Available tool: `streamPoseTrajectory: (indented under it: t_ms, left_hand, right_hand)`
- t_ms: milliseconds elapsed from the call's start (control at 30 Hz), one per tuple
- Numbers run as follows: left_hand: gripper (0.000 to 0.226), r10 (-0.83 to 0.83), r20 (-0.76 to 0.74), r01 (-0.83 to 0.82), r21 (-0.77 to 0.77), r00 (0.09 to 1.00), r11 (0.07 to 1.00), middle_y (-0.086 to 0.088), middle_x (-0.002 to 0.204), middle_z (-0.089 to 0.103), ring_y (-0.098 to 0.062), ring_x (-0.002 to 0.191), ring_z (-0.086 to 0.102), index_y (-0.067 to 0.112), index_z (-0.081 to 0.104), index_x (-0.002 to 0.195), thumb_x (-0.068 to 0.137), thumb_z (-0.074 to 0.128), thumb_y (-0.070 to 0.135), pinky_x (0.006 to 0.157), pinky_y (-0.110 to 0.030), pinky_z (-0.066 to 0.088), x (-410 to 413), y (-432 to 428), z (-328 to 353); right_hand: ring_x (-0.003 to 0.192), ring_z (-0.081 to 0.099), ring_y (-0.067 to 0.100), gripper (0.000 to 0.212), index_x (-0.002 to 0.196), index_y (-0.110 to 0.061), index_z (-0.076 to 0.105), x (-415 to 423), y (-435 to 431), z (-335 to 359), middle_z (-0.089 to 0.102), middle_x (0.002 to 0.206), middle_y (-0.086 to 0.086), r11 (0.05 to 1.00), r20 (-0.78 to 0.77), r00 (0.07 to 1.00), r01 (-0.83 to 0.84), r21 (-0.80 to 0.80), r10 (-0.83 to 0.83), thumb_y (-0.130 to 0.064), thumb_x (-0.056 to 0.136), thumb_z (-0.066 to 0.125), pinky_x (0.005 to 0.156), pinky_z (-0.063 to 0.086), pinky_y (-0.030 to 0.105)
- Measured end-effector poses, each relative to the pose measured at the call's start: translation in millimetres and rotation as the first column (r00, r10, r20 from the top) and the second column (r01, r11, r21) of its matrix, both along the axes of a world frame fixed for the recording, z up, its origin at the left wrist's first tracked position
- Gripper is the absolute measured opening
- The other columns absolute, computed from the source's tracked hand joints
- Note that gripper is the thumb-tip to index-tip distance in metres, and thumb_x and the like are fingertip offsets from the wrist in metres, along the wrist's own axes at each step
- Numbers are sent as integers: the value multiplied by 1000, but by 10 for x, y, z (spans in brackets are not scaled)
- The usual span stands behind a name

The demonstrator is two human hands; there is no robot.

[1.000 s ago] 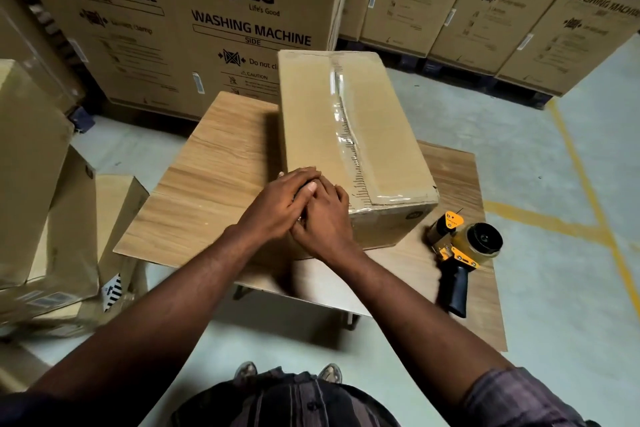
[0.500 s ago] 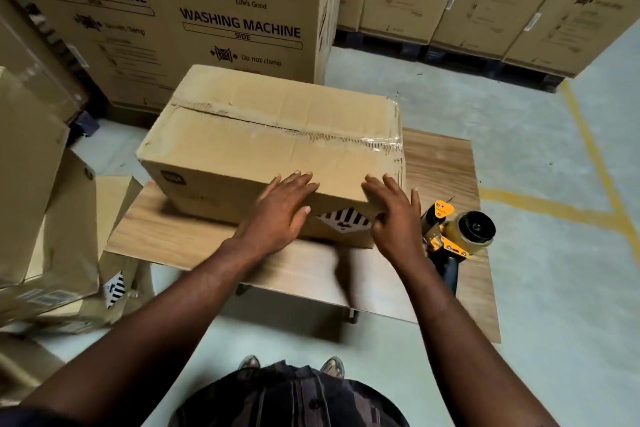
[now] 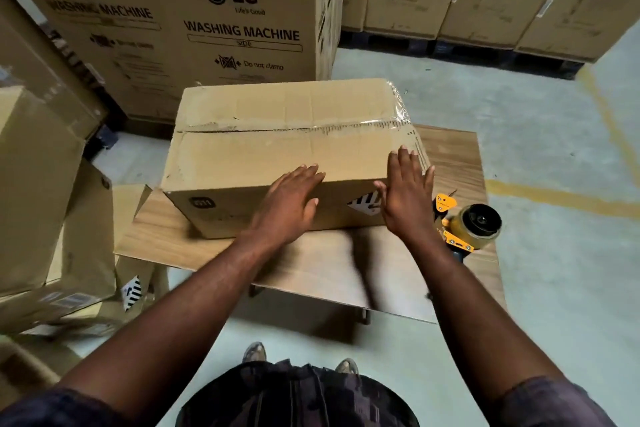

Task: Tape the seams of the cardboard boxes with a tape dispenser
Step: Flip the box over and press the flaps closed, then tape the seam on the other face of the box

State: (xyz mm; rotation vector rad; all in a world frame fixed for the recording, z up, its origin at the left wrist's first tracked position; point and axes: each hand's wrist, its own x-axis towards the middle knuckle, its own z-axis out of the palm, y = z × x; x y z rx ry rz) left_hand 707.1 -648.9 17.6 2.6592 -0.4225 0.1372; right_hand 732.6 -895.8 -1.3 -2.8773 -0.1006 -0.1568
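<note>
Steadying the box (image 3: pixel 277 152), lying crosswise on the table (image 3: pixel 453 163), top seam gaping untaped toward its left end. Laying the left hand (image 3: pixel 287 204) flat on the near edge, fingers straight, gripping nothing; laying the right hand (image 3: pixel 407 194) flat too, by the taped right end. Leaving the dispenser (image 3: pixel 467 229) unheld just right of that wrist. Possibly risking a hard shove sliding the box off the far side, or a forearm knocking the dispenser floorward.
</note>
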Motion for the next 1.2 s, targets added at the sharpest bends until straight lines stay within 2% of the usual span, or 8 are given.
streamPoseTrajectory:
  t_ms: [167,433,700,800,900,967,1067,1200]
  left_hand:
    - [61,100,-21,-99,43,995,994,2,161,33,-18,149,28,27,40,152,96,63,30,123,-40,17,118,414,67]
    - [87,269,-98,-252,159,958,955,10,165,17,-18,153,13,36,26,156,84,74,48,120,-55,19,-122,1277,28]
    - [80,82,-260,-122,-142,962,982,2,167,10,-19,154,-1,22,29,157,90,71,35,121,-29,7,-405,491,177]
    - [59,-41,-332,-94,-380,942,920,0,158,39,-13,149,26,22,48,147,92,69,27,119,-21,18,-448,370,262]
    - [40,-15,-288,-155,-558,957,815,2,130,67,-6,121,60,24,61,133,93,65,19,108,-33,47,-238,630,355]
    - [36,89,-152,-153,-481,984,863,2,124,70,-10,114,64,21,66,128,93,61,15,101,-34,51,-15,884,361]
    - [40,127,-80,-136,-124,989,983,1,144,56,-17,136,48,24,59,137,97,59,24,114,-46,34,239,1226,300]
    - [45,73,-88,-71,24,993,997,9,158,38,-10,149,25,32,46,147,103,47,41,119,-61,5,198,1386,144]
  right_hand:
    - [153,13,43,61,155,-2,28,322,-67,295,18,166,24,980,-129,972,197,5,-195,-29,104,47,122,14,62]
    - [152,-25,36,87,162,-7,3,-422,1303,252,-22,165,23,975,-235,971,21,220,32,-62,103,35,125,1,49]
    - [154,-14,41,81,161,-3,14,406,805,339,-16,167,23,930,-280,958,155,333,-60,-54,104,42,125,6,55]
    - [154,-17,42,85,161,-3,8,568,896,450,-19,167,21,959,-387,906,244,147,-171,-56,103,42,124,6,60]
    - [154,-18,39,80,162,-6,4,242,1523,473,-15,169,16,998,-397,916,59,-9,-57,-55,105,30,119,-3,69]
    - [155,-15,39,76,162,-7,5,-94,1969,425,-12,169,18,995,-365,927,-97,-11,87,-54,106,25,116,-5,73]
    - [156,-7,38,84,161,-2,7,-365,2326,348,-5,169,22,981,-291,947,-168,-92,135,-58,103,31,117,-3,70]
    - [152,28,38,79,156,1,30,-431,2281,216,30,162,24,970,-128,986,-128,-209,103,-53,100,46,116,24,66]
